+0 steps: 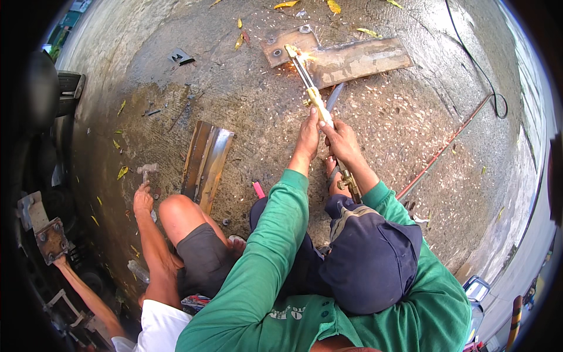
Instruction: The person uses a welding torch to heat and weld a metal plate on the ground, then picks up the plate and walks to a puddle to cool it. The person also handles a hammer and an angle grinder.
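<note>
Both my hands are closed around a brass cutting torch (315, 95), my left hand (308, 138) on its near side and my right hand (343, 142) just beside it. The torch's head points away from me, its tip close to a steel plate with bolt holes (273, 51). Bright sparks fly where the tip meets the steel. A longer rusty steel plate (366, 60) adjoins that piece on the right. Under the torch, a flat metal bar (335, 97) reaches toward the plates. Brass valves (350, 186) show below my right wrist.
At left, a co-worker's hand (142, 198) grips a hammer (148, 169); another hand (60, 261) touches a bracket (51, 240). A rusty steel channel (206, 161) lies between us. A red hose (446, 148) runs along the right. My sandaled foot (333, 170) is below the torch.
</note>
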`<state>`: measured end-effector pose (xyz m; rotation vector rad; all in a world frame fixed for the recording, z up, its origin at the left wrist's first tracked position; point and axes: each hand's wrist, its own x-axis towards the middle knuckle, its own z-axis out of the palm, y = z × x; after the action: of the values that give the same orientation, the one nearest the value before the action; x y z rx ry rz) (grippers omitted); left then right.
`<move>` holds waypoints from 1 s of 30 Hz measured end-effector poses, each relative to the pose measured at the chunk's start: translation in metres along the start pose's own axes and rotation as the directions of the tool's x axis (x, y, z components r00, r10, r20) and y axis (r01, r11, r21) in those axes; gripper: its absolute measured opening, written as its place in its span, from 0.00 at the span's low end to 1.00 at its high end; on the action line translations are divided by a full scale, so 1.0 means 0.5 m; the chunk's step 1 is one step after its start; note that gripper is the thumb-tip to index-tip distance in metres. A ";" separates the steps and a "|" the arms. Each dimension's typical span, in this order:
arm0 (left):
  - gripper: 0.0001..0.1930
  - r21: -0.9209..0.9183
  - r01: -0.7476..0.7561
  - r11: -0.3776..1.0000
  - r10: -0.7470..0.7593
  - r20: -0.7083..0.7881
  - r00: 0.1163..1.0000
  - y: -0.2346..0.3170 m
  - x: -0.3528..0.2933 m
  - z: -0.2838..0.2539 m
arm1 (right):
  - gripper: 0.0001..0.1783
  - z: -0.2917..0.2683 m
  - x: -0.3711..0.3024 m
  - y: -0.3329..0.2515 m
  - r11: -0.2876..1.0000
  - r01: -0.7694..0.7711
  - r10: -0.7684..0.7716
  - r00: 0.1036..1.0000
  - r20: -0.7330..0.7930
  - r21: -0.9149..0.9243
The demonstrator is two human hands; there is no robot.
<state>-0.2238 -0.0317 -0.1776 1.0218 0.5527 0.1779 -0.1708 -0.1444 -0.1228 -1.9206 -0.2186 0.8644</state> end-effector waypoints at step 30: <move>0.34 -0.004 0.025 1.000 -0.025 0.013 1.000 -0.003 0.008 -0.004 | 0.34 -0.006 -0.002 -0.008 1.000 -0.010 0.009 1.000 0.009 0.017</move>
<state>-0.2218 -0.0293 -0.1809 1.0113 0.5531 0.1500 -0.1689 -0.1449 -0.1184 -1.9039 -0.2071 0.8788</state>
